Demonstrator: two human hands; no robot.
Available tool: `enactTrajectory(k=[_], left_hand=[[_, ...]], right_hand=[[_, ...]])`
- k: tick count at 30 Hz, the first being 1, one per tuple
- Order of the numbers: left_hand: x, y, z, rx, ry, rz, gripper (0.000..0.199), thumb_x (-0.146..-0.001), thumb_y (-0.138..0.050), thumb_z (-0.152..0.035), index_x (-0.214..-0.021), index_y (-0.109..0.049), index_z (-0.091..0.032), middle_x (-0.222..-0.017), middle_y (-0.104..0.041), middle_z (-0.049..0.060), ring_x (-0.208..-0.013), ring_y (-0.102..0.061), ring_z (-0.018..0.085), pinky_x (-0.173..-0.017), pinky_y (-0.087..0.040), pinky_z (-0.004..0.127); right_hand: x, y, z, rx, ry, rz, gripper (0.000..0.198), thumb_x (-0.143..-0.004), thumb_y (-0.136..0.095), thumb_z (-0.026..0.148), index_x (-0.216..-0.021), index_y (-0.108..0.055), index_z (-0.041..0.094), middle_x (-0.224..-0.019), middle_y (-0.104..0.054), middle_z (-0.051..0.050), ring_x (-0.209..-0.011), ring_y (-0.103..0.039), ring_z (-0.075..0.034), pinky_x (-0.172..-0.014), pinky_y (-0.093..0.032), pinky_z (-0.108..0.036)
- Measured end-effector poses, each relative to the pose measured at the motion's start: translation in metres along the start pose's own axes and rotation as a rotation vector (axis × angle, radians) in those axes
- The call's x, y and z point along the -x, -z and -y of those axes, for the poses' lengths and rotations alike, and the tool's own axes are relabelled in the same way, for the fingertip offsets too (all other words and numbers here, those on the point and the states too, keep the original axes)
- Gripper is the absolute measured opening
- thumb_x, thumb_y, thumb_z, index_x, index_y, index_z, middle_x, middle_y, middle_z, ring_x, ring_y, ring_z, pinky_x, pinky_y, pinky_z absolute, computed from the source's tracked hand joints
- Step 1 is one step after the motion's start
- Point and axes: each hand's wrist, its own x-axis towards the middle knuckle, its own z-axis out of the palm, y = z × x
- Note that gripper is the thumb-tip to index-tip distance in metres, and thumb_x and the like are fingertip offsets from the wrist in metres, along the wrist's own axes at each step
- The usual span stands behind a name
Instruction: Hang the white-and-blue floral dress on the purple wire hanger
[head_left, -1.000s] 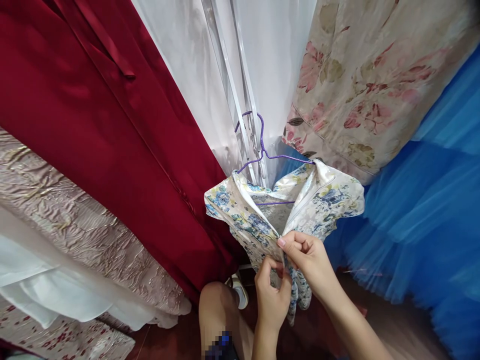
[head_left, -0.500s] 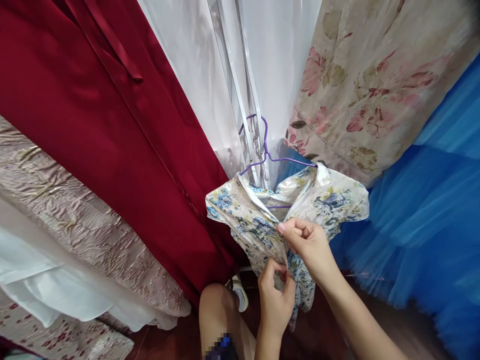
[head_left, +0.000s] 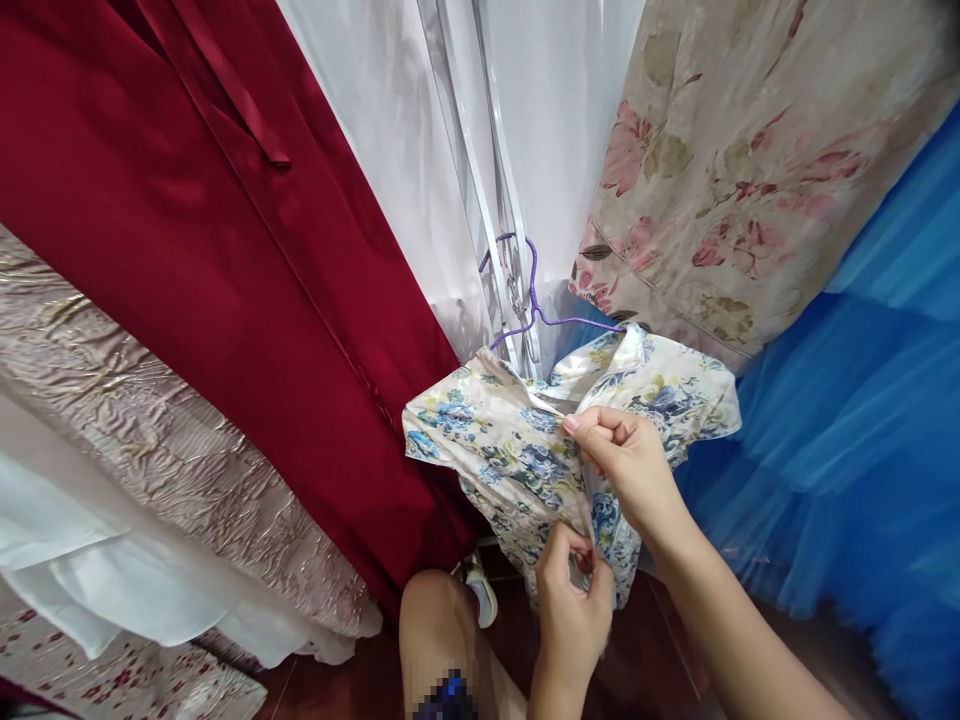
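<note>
The right hand (head_left: 630,455) has moved up the floral dress (head_left: 517,460), leaving less neckline open; its fingers grip there, the left hand's (head_left: 574,595) lower.

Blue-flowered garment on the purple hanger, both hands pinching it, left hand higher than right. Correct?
Hand order is swapped: in the head view, the right hand is higher and the left hand lower. The blue-flowered garment is on the purple hanger, both hands pinching it.

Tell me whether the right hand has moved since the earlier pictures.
Yes: judged against the hanger, the right hand has moved up, closer to it.
</note>
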Motion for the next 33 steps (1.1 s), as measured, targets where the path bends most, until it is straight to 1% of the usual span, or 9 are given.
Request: enactTrajectory(k=[7,16,23,28,33], left_hand=[[0.0,-0.001,0.006,-0.005,0.017,-0.014,0.017,-0.082,-0.055,-0.007,-0.078,-0.046,-0.02,-0.071,-0.045,-0.002,-0.067,-0.049,0.014,-0.067,-0.041,0.023],[0.004,-0.005,0.02,-0.061,0.065,-0.001,0.017,-0.08,-0.053,-0.006,-0.076,-0.044,-0.02,-0.071,-0.045,-0.003,-0.069,-0.049,0.014,-0.068,-0.04,0.024],[0.01,-0.006,0.026,-0.046,0.071,-0.016,0.015,-0.081,-0.052,-0.006,-0.077,-0.047,-0.02,-0.073,-0.049,-0.001,-0.07,-0.051,0.015,-0.071,-0.041,0.025],[0.01,-0.005,0.028,-0.049,0.06,-0.043,0.015,-0.077,-0.055,-0.006,-0.075,-0.049,-0.019,-0.071,-0.049,-0.002,-0.069,-0.051,0.015,-0.069,-0.041,0.025],[0.012,-0.006,0.036,-0.051,0.054,-0.04,0.016,-0.075,-0.056,-0.005,-0.075,-0.05,-0.019,-0.073,-0.053,0.0,-0.072,-0.054,0.017,-0.07,-0.042,0.025]], right_hand=[[-0.01,-0.002,0.008,0.02,0.047,-0.014,0.036,-0.082,-0.071,0.049,-0.068,-0.063,0.016,-0.043,-0.044,0.005,-0.041,-0.03,-0.008,-0.042,-0.021,-0.024],[-0.013,-0.004,0.017,-0.019,0.09,-0.003,0.03,-0.084,-0.072,0.042,-0.072,-0.067,0.015,-0.043,-0.043,0.006,-0.043,-0.031,-0.008,-0.045,-0.022,-0.024],[-0.015,-0.005,0.018,-0.016,0.103,0.012,0.028,-0.086,-0.071,0.04,-0.074,-0.068,0.015,-0.043,-0.044,0.006,-0.043,-0.03,-0.007,-0.045,-0.021,-0.025],[-0.017,-0.008,0.019,-0.028,0.107,0.013,0.028,-0.086,-0.071,0.039,-0.074,-0.068,0.015,-0.043,-0.045,0.006,-0.042,-0.031,-0.007,-0.044,-0.02,-0.024],[-0.021,-0.013,0.029,-0.099,0.169,-0.02,0.025,-0.086,-0.071,0.037,-0.074,-0.068,0.015,-0.044,-0.043,0.007,-0.042,-0.029,-0.007,-0.044,-0.021,-0.024]])
